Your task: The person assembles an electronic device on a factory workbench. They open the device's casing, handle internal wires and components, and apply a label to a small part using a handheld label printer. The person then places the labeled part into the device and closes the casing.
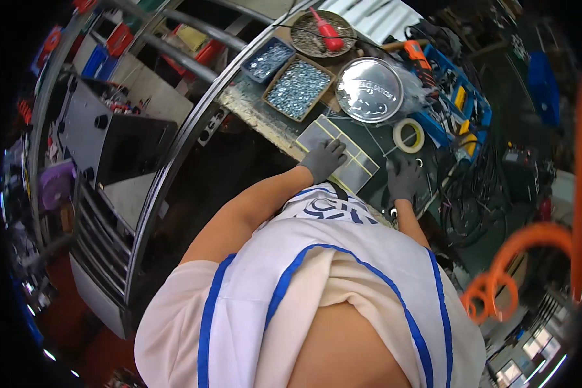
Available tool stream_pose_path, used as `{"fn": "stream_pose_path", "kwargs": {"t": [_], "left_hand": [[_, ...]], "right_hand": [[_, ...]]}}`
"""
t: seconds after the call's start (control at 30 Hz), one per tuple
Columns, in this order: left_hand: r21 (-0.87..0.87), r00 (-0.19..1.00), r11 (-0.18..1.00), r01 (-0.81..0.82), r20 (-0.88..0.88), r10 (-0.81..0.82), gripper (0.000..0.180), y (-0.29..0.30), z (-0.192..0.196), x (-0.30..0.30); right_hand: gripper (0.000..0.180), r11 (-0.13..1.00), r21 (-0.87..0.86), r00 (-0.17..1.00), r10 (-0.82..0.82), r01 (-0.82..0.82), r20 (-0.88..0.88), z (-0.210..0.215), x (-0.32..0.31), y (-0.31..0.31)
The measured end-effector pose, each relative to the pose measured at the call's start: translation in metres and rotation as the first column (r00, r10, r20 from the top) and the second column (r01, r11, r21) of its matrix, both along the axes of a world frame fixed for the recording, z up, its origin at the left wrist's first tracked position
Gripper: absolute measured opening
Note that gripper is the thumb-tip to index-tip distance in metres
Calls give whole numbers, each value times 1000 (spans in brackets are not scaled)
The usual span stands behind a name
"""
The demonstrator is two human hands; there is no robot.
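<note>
My left hand [324, 159], in a grey glove, lies flat on a grey sheet [340, 155] crossed by yellow tape lines, at the near edge of the workbench [252, 103]. My right hand [404, 182], also gloved in grey, rests on the dark bench top just right of that sheet, fingers spread, holding nothing that I can see. A roll of pale tape [409, 135] lies a little beyond my right hand.
A round shiny metal lid [369, 90] sits behind the sheet. Two trays of small metal parts [299, 88] stand at the back left, a round dish with a red tool [322, 33] behind them. Blue bins with tools [456, 103] and black cables are at right, an orange hose [520, 249] below.
</note>
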State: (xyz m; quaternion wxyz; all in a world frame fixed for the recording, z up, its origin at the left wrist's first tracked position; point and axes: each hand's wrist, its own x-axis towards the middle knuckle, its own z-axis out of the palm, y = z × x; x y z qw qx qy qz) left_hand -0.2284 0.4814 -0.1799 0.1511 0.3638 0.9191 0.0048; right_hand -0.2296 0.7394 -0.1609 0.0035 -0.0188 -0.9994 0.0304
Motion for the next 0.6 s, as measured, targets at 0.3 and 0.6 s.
{"fn": "stream_pose_path", "kwargs": {"t": [0.3,0.6], "left_hand": [[543,892,715,-440,170,419,42,-41,45,19],[640,487,200,-742,310,816,34,-89,11,42]], "right_hand": [[26,51,-791,782,-203,609,589,-36,-139,-65],[19,182,-776,796,-189,604,575,-6,-147,-34]]}}
